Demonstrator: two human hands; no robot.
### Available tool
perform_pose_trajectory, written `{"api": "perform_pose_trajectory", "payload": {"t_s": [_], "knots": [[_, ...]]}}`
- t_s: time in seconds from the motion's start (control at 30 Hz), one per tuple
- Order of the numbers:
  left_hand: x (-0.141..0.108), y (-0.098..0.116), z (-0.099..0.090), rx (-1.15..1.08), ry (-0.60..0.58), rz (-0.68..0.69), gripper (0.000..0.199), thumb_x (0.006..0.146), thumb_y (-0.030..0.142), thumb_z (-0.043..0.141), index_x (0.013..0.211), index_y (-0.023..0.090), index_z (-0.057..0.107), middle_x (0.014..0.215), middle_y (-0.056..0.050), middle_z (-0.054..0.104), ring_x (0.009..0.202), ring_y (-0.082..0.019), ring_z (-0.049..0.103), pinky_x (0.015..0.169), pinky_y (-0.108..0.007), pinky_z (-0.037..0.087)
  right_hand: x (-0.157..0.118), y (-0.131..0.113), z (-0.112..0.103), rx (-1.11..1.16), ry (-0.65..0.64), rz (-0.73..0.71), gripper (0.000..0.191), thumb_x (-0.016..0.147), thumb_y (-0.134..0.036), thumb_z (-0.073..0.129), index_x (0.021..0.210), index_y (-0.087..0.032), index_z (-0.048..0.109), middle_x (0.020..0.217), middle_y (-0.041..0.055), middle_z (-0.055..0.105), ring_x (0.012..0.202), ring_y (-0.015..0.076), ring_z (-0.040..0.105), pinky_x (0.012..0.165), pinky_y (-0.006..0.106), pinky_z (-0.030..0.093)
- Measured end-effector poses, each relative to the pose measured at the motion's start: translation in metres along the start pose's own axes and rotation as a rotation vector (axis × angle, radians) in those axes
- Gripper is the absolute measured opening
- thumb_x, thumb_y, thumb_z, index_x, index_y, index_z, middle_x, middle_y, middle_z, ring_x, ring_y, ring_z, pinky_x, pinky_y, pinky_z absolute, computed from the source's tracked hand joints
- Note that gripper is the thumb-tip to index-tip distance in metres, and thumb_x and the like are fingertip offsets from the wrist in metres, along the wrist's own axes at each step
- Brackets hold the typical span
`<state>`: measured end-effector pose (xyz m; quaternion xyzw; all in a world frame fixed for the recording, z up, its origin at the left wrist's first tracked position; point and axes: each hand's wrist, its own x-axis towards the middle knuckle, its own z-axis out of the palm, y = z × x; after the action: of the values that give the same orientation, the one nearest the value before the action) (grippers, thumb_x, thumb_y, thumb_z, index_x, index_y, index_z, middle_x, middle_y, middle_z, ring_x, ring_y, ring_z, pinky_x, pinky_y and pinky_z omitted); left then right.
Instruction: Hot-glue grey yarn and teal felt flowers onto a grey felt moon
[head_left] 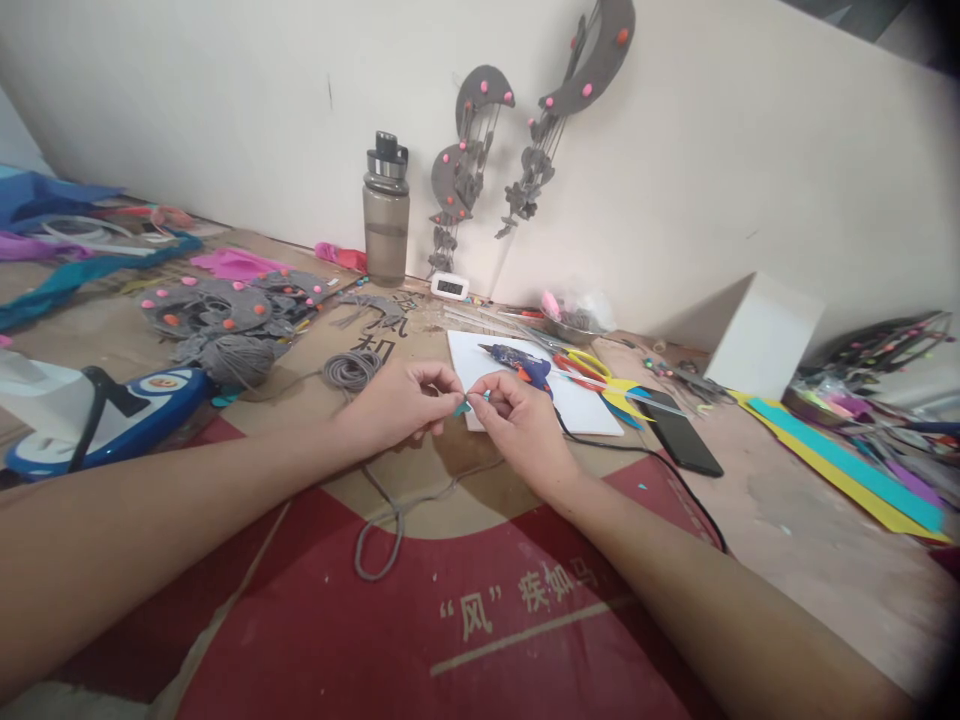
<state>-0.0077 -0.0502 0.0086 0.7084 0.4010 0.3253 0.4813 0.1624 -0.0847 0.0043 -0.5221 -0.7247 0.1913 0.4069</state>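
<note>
Near the middle of the view, my left hand (409,405) and my right hand (517,420) meet at the fingertips, both pinched. Between them are a small teal piece (462,408) and what looks like the end of a grey cord; the fingers hide most of it. Grey cord (397,530) runs in a loose loop on the red and tan cardboard below my hands, and a coil of it (351,371) lies just behind my left hand. Right behind my right hand, a blue glue gun (517,362) rests on a white board (469,350).
Scissors (581,365) and a black phone (682,435) lie to the right, with a black cable (660,455) nearby. A water bottle (386,220) stands against the wall. At left are grey felt pieces (217,305), a yarn ball (238,360) and a blue-and-white object (150,410).
</note>
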Motion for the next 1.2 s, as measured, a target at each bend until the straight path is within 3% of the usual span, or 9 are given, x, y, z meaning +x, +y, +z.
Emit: {"api": "perform_pose_trajectory", "payload": {"t_s": [0.2,0.4,0.67,0.73,0.83,0.93,1.1,1.2], "knots": [[0.0025,-0.0041,0.0004,-0.056,-0.055,0.025,0.025,0.077,0.038,0.059,0.088,0.016,0.061,0.063,-0.003,0.067,0.046,-0.011,0.059,0.040,-0.019,0.044,0.0008,0.0009,0.0014,-0.033,0.020,0.014,0.009,0.081,-0.027,0.052,0.079,-0.019,0.055,0.053,-0.0077,0.036,0.048,0.0072,0.031,0.048,0.020,0.026],[0.0031,-0.0009,-0.0014,-0.072,-0.076,0.040,0.025,0.077,0.033,0.061,0.093,0.013,0.064,0.073,-0.006,0.072,0.058,-0.013,0.066,0.057,-0.022,0.050,0.0017,0.0003,0.0011,-0.050,0.051,0.014,0.008,0.080,-0.026,0.051,0.078,-0.019,0.054,0.053,-0.0073,0.038,0.048,0.0078,0.034,0.049,0.021,0.028],[0.0005,0.0032,-0.0004,-0.012,-0.057,-0.050,0.026,0.076,0.040,0.060,0.084,0.015,0.065,0.071,-0.005,0.072,0.049,-0.013,0.063,0.043,-0.020,0.044,-0.0006,-0.0015,-0.0002,-0.199,0.047,-0.119,0.008,0.082,-0.023,0.051,0.079,-0.018,0.057,0.058,-0.0049,0.043,0.055,0.0095,0.039,0.056,0.022,0.031],[-0.0004,0.0034,-0.0020,0.041,-0.028,-0.020,0.026,0.078,0.040,0.058,0.083,0.015,0.065,0.064,-0.003,0.069,0.043,-0.011,0.057,0.040,-0.019,0.040,-0.0019,-0.0013,0.0001,-0.197,0.034,-0.154,0.010,0.086,-0.025,0.048,0.085,-0.018,0.056,0.061,-0.0042,0.044,0.057,0.0102,0.041,0.059,0.023,0.032],[0.0000,0.0026,-0.0046,0.188,0.109,0.118,0.021,0.077,0.035,0.059,0.078,0.016,0.068,0.052,0.002,0.060,0.042,-0.007,0.048,0.041,-0.017,0.033,-0.0036,-0.0011,0.0009,-0.167,0.020,-0.166,0.015,0.089,-0.026,0.045,0.100,-0.018,0.052,0.067,-0.0029,0.048,0.061,0.0115,0.044,0.061,0.023,0.034],[0.0013,0.0015,-0.0051,0.228,0.190,0.208,0.015,0.074,0.028,0.060,0.073,0.016,0.069,0.054,0.003,0.057,0.048,-0.006,0.046,0.045,-0.016,0.033,-0.0045,-0.0016,0.0010,-0.135,0.028,-0.151,0.015,0.090,-0.026,0.044,0.101,-0.018,0.049,0.073,-0.0009,0.052,0.065,0.0124,0.047,0.062,0.024,0.036],[0.0012,0.0021,-0.0020,0.019,0.132,0.009,0.019,0.076,0.034,0.058,0.081,0.017,0.064,0.050,0.004,0.054,0.036,-0.007,0.043,0.034,-0.017,0.028,-0.0044,-0.0029,0.0001,-0.115,0.047,-0.172,0.010,0.089,-0.025,0.043,0.085,-0.019,0.050,0.075,0.0002,0.055,0.066,0.0122,0.048,0.063,0.024,0.037],[0.0013,0.0034,-0.0015,-0.064,0.135,-0.045,0.021,0.074,0.036,0.060,0.083,0.017,0.062,0.053,0.003,0.058,0.033,-0.007,0.044,0.031,-0.017,0.028,-0.0043,-0.0025,0.0004,-0.112,0.037,-0.169,0.009,0.089,-0.024,0.044,0.084,-0.019,0.050,0.071,-0.0013,0.052,0.064,0.0117,0.047,0.062,0.024,0.036]]}}
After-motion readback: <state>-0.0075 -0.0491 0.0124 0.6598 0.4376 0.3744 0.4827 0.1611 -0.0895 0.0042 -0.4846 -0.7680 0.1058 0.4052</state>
